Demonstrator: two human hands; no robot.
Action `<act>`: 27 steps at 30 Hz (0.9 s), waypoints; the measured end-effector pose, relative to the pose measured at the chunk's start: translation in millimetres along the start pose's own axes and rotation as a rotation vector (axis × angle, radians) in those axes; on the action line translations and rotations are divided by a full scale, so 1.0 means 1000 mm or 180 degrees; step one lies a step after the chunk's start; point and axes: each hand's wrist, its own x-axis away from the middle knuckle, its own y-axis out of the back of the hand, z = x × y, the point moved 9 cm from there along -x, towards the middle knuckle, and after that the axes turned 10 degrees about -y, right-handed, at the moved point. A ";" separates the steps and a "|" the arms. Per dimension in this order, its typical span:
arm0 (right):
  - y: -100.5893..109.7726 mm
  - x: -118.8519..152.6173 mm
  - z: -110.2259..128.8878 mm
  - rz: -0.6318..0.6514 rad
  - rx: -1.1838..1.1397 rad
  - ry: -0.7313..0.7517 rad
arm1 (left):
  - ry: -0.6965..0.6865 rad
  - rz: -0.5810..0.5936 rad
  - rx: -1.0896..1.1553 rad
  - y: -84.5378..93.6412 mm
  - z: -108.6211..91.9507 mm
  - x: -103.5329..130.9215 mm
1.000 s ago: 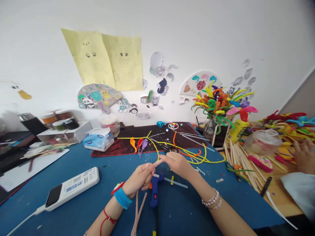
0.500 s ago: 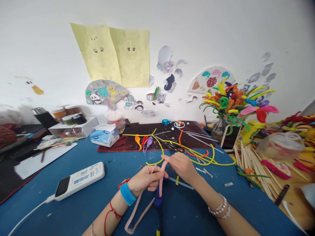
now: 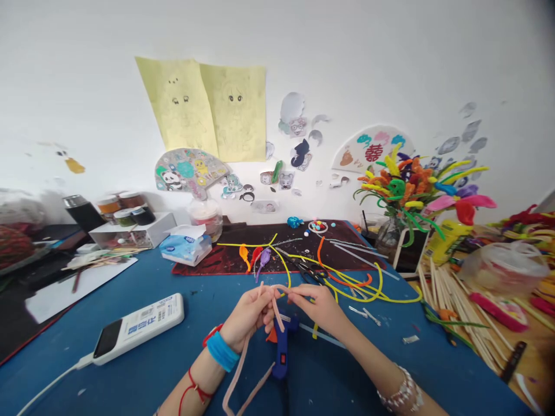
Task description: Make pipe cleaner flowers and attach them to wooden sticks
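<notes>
the pink stem is pinched in the left hand, fingers curled, a long bend hanging below; its arch between the hands is gripped by the right hand, fingertips together.

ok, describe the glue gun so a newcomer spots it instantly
Over the blue table, find the left hand and right hand holding pink fuzzy wire. The glue gun shows just below and between them. Unlike the thin wire beside it, it's chunky and dark blue, with a red switch.
</notes>
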 end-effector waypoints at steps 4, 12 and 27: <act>-0.021 0.000 -0.009 0.0676 -0.1144 -0.0694 | -0.0124 -0.0134 -0.0268 0.006 -0.001 -0.003; -0.042 0.005 -0.021 0.1104 -0.1925 -0.1102 | -0.0102 -0.0047 -0.0497 0.004 0.002 -0.003; -0.057 0.013 -0.007 0.1344 -0.2330 -0.1249 | -0.0497 -0.0147 -0.0959 0.005 -0.004 -0.007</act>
